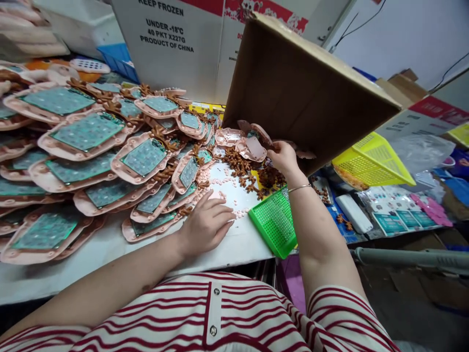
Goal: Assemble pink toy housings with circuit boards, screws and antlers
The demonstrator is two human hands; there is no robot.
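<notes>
The box [300,88] hangs tipped above the counter [234,239], its long axis running from upper left down to the right, mouth facing down-left. The right hand [284,159] grips its lower edge; the fingers are hidden inside. Pink shells [251,146] spill at the mouth. The left hand [207,225] lies flat, its grip loose, on small pink beads [234,213], holding nothing.

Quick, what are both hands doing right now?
Left hand: open, flat on the white table beside small pink pieces.
Right hand: gripping the tipped cardboard box.
</notes>
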